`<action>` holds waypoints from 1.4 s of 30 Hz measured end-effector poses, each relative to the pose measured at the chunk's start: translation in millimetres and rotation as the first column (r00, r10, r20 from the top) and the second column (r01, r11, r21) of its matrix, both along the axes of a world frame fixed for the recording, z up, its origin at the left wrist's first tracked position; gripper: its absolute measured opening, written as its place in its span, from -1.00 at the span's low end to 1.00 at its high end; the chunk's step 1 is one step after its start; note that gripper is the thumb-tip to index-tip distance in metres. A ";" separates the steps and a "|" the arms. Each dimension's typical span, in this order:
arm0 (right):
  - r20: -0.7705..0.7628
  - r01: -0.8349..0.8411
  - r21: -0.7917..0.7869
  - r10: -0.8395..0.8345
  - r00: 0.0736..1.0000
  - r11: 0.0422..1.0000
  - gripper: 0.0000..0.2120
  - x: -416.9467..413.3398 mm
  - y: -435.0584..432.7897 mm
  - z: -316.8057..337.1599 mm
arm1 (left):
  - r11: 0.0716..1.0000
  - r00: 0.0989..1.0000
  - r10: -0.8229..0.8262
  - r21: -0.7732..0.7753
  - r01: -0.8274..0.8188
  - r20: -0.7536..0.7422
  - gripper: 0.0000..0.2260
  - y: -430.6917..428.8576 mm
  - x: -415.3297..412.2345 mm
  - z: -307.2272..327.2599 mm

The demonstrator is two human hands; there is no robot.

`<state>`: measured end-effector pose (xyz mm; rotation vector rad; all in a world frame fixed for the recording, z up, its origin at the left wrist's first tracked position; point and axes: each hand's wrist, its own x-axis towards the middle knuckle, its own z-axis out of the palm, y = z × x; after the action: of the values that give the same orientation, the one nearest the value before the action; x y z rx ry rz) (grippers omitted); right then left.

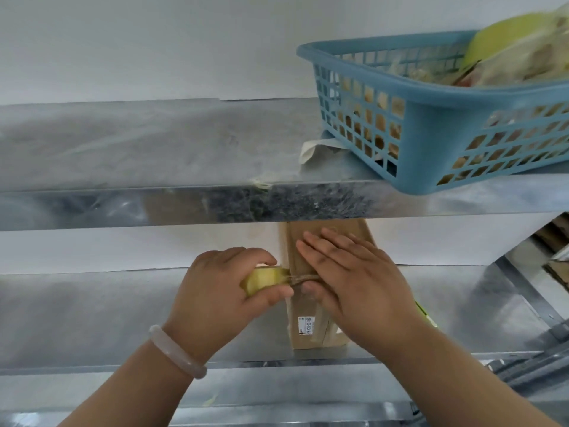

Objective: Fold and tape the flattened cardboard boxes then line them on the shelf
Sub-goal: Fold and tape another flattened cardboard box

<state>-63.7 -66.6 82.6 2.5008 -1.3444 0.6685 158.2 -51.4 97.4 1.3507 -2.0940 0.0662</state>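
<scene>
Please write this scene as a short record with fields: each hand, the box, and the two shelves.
left hand: grips yellowish roll of tape at the box's left edge
right hand: lies flat on brown cardboard box
box: on lower metal shelf, white label facing up
upper metal shelf: blue plastic lattice basket at right, filled

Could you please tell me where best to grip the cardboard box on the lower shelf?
Probably across its two long sides near the middle, coming from the front: the cardboard box is narrow and lies lengthwise away from you, its far end under the upper shelf.
</scene>
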 end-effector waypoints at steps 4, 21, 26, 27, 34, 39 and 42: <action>-0.034 0.007 -0.011 -0.008 0.999 1.000 -0.51 -2.3 3.0 0.3 | 0.968 0.972 -0.220 0.103 0.228 -0.077 -0.61 -3.4 19.4 -3.7; 0.054 0.021 -0.045 -0.019 0.998 0.999 -0.50 -2.5 4.0 -2.2 | 0.926 0.919 -0.165 0.376 0.019 0.358 -0.24 -33.1 14.2 1.4; 0.067 0.014 -0.067 -0.010 0.998 0.998 -0.51 -2.7 4.4 -2.7 | 0.929 0.953 -0.242 0.240 0.282 -0.183 -0.55 -27.3 32.2 -13.7; 0.067 0.009 -0.073 -0.004 0.998 0.997 -0.52 -2.7 4.6 -3.1 | 0.933 0.947 -0.246 0.214 0.289 -0.205 -0.60 -26.2 33.1 -16.5; 0.084 -0.122 -0.218 0.144 0.986 0.968 -0.50 -13.0 4.2 -7.8 | 0.947 0.941 -0.241 0.156 0.282 -0.237 -0.80 -20.8 9.8 -26.6; 0.503 0.361 0.054 -0.337 0.796 0.931 -0.43 -76.2 8.1 -66.6 | 0.957 0.951 -0.197 0.162 0.239 -0.238 -0.80 -17.2 -4.3 -25.4; 0.051 0.613 0.631 -0.814 0.579 0.476 -0.43 -122.5 2.1 -113.6 | 0.960 0.952 -0.183 0.166 0.227 -0.244 -0.79 -13.9 -5.2 -25.1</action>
<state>-186.2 -64.5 -31.0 1.7706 -2.8607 0.5570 153.0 -65.3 72.3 1.1763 -2.0714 -0.3715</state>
